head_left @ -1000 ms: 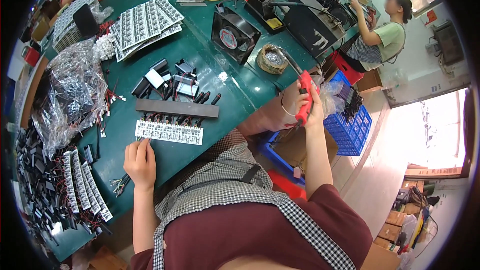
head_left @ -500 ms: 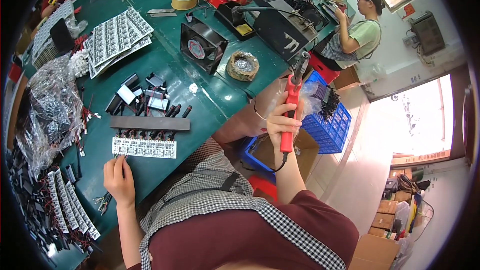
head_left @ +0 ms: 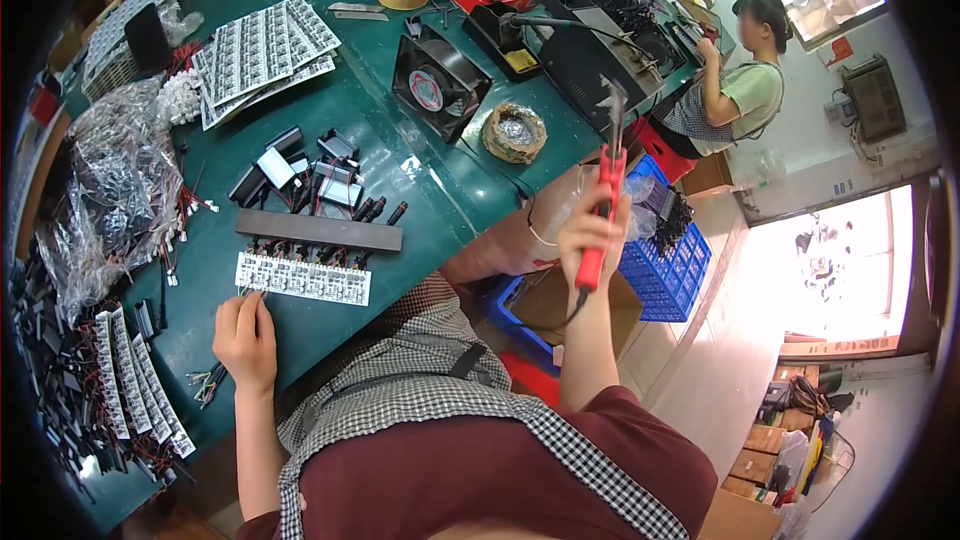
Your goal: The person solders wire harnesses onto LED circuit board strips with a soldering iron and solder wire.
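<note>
My right hand [head_left: 590,235] is wrapped round the red handle of a soldering iron [head_left: 611,175], raised off the table's right edge with its tip upward. A cord hangs from the handle's lower end. At the table's near side, the fingertips of my left hand [head_left: 246,345] pinch thin wires [head_left: 243,291] at the near left end of a white circuit board strip [head_left: 303,278]. Along the strip's far side lies a dark grey bar [head_left: 318,231], with several black-sleeved leads [head_left: 375,210] showing beyond it.
Behind the bar lie black-and-silver casings [head_left: 278,168]. A stack of white board panels [head_left: 265,50], a black fan [head_left: 437,85] and a round solder tin [head_left: 514,132] stand farther back. Curved board strips [head_left: 135,375] lie at left. A blue crate [head_left: 665,270] and another person [head_left: 735,90] are at right.
The view has shifted, so the table's things appear farther right. My right hand still holds the soldering iron, its tip now higher in the picture. My left hand stays at the strip's left end.
</note>
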{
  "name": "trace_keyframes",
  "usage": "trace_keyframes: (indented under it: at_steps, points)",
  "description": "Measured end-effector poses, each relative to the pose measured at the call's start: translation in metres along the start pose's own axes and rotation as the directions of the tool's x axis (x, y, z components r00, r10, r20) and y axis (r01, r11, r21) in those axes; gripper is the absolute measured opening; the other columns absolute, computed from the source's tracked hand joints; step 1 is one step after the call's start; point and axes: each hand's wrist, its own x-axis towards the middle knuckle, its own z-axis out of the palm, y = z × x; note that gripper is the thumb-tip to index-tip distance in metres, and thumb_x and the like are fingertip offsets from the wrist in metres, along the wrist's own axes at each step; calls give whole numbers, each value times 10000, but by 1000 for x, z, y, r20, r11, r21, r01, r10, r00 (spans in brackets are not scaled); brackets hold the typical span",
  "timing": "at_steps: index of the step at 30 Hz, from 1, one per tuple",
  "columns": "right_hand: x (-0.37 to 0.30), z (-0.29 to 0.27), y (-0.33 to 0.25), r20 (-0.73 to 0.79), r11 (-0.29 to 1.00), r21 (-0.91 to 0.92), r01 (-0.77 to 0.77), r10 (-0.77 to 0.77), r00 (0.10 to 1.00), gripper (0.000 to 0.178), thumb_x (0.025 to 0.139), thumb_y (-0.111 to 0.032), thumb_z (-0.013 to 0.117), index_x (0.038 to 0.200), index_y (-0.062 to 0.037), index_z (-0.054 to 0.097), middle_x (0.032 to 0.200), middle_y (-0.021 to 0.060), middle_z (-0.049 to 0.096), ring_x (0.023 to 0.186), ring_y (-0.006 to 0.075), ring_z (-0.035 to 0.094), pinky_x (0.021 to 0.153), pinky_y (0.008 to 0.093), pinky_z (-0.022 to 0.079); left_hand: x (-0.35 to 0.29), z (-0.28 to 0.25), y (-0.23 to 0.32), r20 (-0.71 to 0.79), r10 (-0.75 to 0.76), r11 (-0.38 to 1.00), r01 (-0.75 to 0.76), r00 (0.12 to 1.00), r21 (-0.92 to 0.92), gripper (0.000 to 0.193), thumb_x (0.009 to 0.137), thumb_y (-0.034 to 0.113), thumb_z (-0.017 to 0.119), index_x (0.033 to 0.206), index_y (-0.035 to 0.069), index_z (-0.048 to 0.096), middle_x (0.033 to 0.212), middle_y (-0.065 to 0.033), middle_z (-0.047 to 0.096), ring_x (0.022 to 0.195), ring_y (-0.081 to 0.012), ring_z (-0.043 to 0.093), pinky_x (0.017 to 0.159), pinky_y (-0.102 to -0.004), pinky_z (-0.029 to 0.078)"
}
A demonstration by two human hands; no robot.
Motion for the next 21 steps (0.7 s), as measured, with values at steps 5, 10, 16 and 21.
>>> trace_keyframes:
  at_steps: [5,10,16,21]
  points:
    - [69,1,-40,-134,717,-634,291,-472,871,411,910,-233,555,1273,-75,444,1163,136,561,669,106,514,544,203,451,-1,1,-2,-3,17,1000,-17,1000,-17,128,761,-17,632,884,18,624,800,-97,581,705,-263,569,601,-353,464]
    - [140,-16,-70,-284,642,-731,234,-597,751,327,905,-280,566,1108,-44,469,1002,120,583,673,153,541,568,273,449,1,2,4,-18,26,999,-26,1000,-27,130,757,-10,639,881,25,626,791,-90,578,687,-254,565,581,-351,461]
    - [164,-34,-98,-489,754,-643,133,-538,687,338,903,-321,566,1027,-16,488,860,116,576,637,169,544,544,286,439,5,1,4,-10,20,998,-21,1000,-63,122,753,-45,632,866,-1,620,786,-113,574,673,-266,558,589,-346,453]
    - [144,-24,-79,-286,473,-879,61,-626,726,296,861,-280,637,851,6,564,644,27,490,535,136,450,486,259,370,-2,-4,-4,-37,22,1000,-22,999,-2,129,723,6,665,846,29,629,787,-85,577,698,-257,579,580,-352,472]
